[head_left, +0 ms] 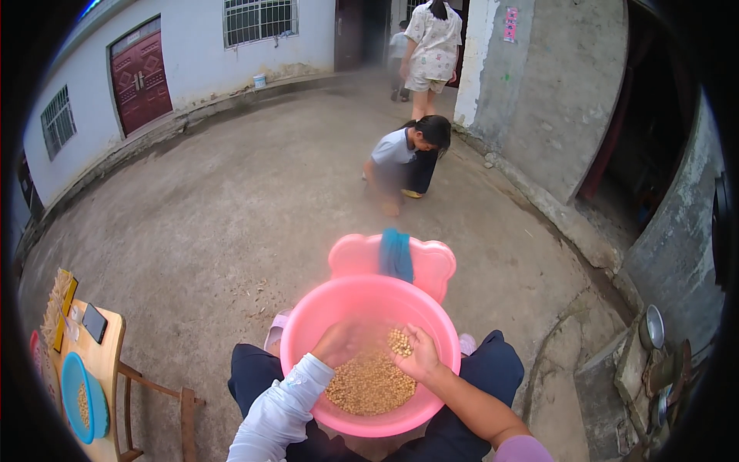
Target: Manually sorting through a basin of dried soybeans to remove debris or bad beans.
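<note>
A large pink plastic basin (300, 312) rests between my knees, with many small tan beans or kernels (369, 387) in its bottom. Cupped palm up inside the basin, my right hand (418, 355) holds a small heap of the same beans (399, 342). My left hand (338, 343), below a pale blue sleeve, is over the basin's left part; its fingers are blurred, so I cannot tell whether they hold anything. Just beyond the basin stands a pink scalloped plastic stool or tabletop (352, 254) with a teal cloth (396, 254) draped over it.
A wooden table (109, 346) at left carries a blue basin (73, 398) of beans, a phone (94, 322) and a yellow-edged bundle (60, 309). A person crouches (398, 156) ahead; others stand near a doorway. Metal bowls (653, 326) lie by the right wall.
</note>
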{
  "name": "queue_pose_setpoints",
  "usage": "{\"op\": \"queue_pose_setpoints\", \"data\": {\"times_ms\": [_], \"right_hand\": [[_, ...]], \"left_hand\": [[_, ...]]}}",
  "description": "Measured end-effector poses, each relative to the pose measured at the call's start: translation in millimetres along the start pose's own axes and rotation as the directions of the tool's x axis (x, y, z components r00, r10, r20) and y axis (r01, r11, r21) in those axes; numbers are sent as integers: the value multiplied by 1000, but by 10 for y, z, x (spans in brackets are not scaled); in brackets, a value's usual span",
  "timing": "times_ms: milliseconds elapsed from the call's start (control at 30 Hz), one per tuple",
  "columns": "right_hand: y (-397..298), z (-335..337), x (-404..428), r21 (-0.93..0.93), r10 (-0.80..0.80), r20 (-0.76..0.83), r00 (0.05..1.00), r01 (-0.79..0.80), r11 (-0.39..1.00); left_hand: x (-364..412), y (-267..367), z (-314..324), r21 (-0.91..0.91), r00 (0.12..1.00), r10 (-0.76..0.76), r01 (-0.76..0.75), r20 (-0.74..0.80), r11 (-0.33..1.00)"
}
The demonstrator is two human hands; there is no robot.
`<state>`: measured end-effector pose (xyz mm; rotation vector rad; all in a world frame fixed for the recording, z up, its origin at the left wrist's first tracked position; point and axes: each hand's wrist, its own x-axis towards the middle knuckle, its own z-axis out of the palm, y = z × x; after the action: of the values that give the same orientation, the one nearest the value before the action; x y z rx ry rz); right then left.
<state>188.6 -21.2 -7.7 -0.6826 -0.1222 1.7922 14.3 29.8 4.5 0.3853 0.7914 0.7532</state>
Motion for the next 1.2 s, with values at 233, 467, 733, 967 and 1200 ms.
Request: {"op": "queue_pose_setpoints", "data": {"times_ms": [233, 467, 733, 967, 1200], "right_hand": [[34, -16, 40, -38, 16, 41, 999, -15, 999], [41, -10, 25, -70, 14, 23, 1000, -12, 997], [35, -25, 31, 6, 39, 21, 999, -39, 999], [-17, -321, 290, 172, 268, 288, 919, -325, 930], [11, -358, 236, 183, 274, 335, 901, -348, 920]], "left_hand": [[54, -19, -97, 22, 999, 14, -15, 37, 1000], [-64, 7, 23, 32, 1000, 7, -7, 28, 999], [-82, 5, 16, 4, 999, 7, -7, 36, 1000], [-94, 53, 73, -12, 998, -13, 14, 61, 1000], [-112, 11, 30, -30, 996, -31, 33, 81, 999]]}}
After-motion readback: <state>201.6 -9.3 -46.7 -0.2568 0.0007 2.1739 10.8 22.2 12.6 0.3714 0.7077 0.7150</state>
